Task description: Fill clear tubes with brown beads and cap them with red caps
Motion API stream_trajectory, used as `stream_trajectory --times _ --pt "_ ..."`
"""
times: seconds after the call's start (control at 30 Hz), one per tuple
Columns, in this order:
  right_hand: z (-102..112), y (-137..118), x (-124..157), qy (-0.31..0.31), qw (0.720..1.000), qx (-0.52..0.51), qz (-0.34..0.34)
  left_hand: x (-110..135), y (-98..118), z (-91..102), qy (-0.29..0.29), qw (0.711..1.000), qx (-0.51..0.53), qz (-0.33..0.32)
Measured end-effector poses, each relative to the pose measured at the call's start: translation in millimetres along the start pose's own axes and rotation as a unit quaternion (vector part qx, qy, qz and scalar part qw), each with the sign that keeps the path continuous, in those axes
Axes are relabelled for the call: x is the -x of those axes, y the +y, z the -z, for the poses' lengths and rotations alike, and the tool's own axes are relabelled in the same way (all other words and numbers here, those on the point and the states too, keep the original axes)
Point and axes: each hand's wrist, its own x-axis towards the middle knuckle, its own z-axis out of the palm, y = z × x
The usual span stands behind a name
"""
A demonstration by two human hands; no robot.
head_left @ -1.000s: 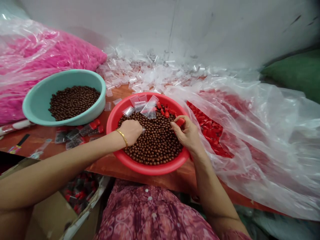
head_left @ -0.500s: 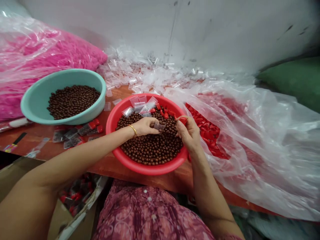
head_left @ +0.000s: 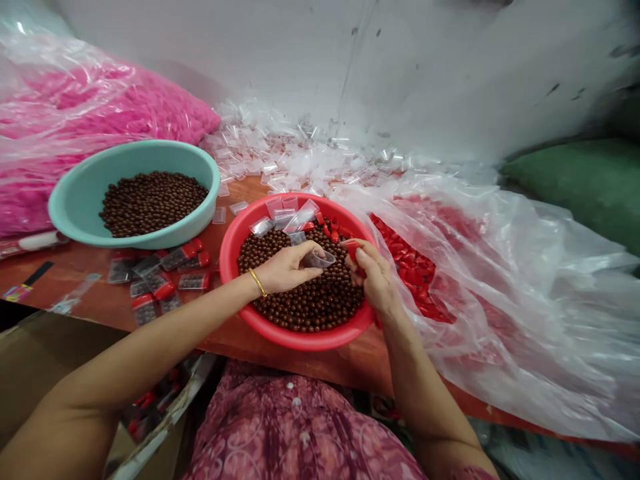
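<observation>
Two bare hands work over a red basin (head_left: 305, 341) in the head view, the left hand (head_left: 287, 272) clamped by thumb and fingers on a clear container (head_left: 323, 259), the right hand (head_left: 377, 280) pinching a red cap (head_left: 353, 249); container and cap are near each other but apart. The clear container is tilted, its mouth towards the right hand, above the brown balls (head_left: 310, 310) that fill much of the basin. A gold bracelet (head_left: 258, 283) circles the left wrist. At the basin's far side, loose clear containers (head_left: 303, 215) lie on the balls, with small red caps (head_left: 334, 233) just beside them. To the left on the reddish table (head_left: 350, 368) stands a teal basin (head_left: 67, 210) holding more brown balls, and in front of it lie red-capped containers (head_left: 175, 263) with dark contents. Behind the teal basin bulges a bag of pink pieces (head_left: 145, 100); clear pieces (head_left: 285, 157) are heaped along the wall (head_left: 425, 80). On the right, an open plastic bag (head_left: 540, 287) shows red pieces (head_left: 413, 273), near a green sack (head_left: 580, 177). Below the table edge, a cardboard box (head_left: 165, 421) holds more red-capped containers.
</observation>
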Motion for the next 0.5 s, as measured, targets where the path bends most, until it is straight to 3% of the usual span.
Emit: stream_trajectory --times 0.1,0.17,0.37,0.5 --pt "-8 -13 0 -0.030 0.994 -0.091 -0.056 1 -1 1.6 -0.011 0.999 -0.024 -0.023" --pt "-11 -18 -1 -0.042 0.992 -0.106 -0.059 1 -1 2.2 -0.020 0.999 -0.026 -0.031" --pt "-9 -24 -1 -0.083 0.988 -0.101 -0.088 2 0 1.2 -0.061 0.998 0.015 -0.017" --pt "-9 -21 -1 -0.102 0.992 -0.044 -0.056 3 5 1.6 -0.100 0.993 0.065 0.001"
